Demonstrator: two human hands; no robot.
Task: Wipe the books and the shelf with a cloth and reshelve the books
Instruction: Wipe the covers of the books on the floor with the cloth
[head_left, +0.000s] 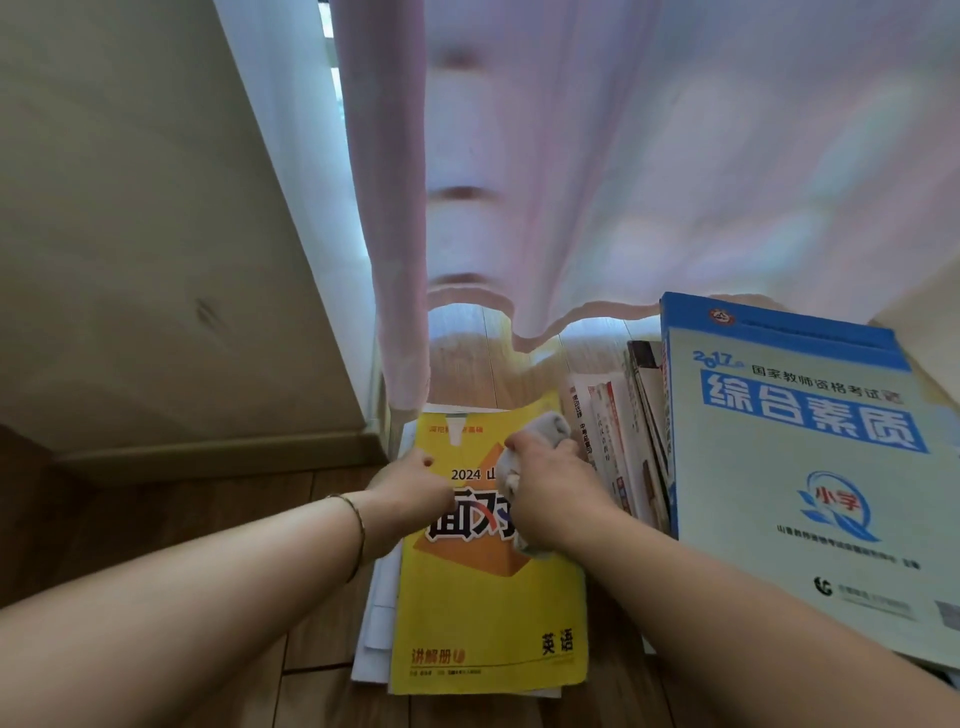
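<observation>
A yellow book (483, 613) lies on top of a small stack of white-edged books on the wooden floor. My left hand (410, 486) rests on its left edge with the fingers curled. My right hand (550, 480) grips a bunched grey-white cloth (545, 428) and presses it on the upper right of the yellow cover. A row of upright books (618, 441) stands just right of the hands. A large pale blue book (810, 467) lies flat on top at the right. The shelf itself is hidden under the books.
A pink sheer curtain (571, 182) hangs over the floor behind the books. A beige wall (130, 234) with a skirting board stands at the left. Wooden floorboards (182, 509) lie bare left of the stack.
</observation>
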